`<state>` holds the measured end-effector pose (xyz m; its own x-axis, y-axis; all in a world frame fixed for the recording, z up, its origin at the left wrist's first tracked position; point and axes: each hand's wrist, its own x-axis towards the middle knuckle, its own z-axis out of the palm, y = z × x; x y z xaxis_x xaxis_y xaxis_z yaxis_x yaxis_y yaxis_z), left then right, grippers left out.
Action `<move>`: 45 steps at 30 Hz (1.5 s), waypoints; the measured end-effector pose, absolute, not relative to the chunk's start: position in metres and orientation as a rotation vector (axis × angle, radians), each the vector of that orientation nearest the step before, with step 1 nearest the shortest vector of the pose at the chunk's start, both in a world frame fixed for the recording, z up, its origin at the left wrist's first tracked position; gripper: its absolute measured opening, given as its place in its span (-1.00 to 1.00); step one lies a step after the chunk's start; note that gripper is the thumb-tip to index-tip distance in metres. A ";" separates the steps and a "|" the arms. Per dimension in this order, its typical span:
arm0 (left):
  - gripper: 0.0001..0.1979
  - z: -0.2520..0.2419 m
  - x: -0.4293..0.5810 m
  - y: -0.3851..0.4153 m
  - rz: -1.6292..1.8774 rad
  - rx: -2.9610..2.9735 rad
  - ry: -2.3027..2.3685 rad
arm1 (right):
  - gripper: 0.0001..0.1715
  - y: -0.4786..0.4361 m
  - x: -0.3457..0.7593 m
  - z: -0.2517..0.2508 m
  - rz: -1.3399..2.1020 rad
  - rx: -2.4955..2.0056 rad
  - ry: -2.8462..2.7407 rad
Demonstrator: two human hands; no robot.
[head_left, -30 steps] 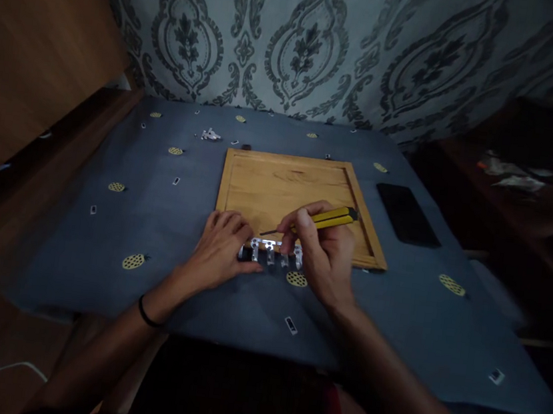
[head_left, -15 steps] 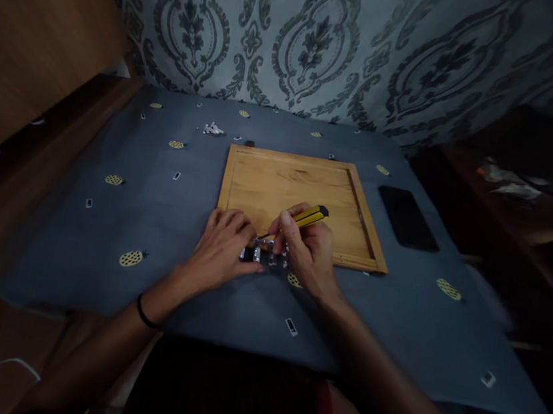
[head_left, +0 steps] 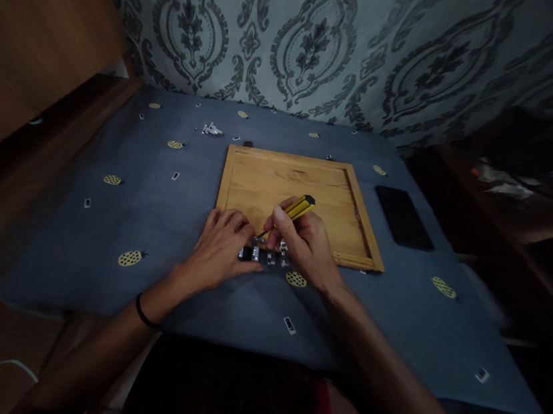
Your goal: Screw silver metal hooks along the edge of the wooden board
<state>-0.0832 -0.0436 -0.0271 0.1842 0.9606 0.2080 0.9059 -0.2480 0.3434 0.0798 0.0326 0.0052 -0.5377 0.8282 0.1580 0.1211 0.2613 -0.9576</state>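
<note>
A framed wooden panel (head_left: 305, 177), like a cabinet door, lies flat on the cloth. At its front edge sit several shiny metal hinge pieces (head_left: 255, 253), partly covered by my hands. My left hand (head_left: 224, 244) rests over the panel's front left corner, fingers bent onto the edge and thumb below, holding a hinge piece between them. My right hand (head_left: 305, 237) is closed around a screwdriver (head_left: 297, 208) with a yellow and black handle. Its shaft slants down left, the tip at the metal beside my left fingertips.
A black phone (head_left: 403, 217) lies right of the panel. Toward the back left is another silver metal hinge (head_left: 212, 129), and a small dark piece (head_left: 248, 144) sits behind the panel. The grey-blue tablecloth (head_left: 74, 249) has pineapple prints. A patterned curtain (head_left: 251, 43) hangs behind.
My right hand has turned the screwdriver: its handle has swung left and stands steeper. More of the metal pieces beside that hand now show. My left hand keeps its place.
</note>
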 end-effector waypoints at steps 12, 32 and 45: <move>-0.50 -0.030 -0.084 -0.044 0.573 2.314 1.837 | -0.57 0.048 0.088 0.009 1.023 -0.740 -2.081; -0.49 -0.031 -0.084 -0.043 0.567 2.288 1.832 | -0.43 0.066 0.046 0.030 1.931 -0.095 -1.721; -0.51 -0.030 -0.083 -0.043 0.513 2.315 1.861 | -0.18 0.035 0.026 0.024 1.592 -0.444 -1.286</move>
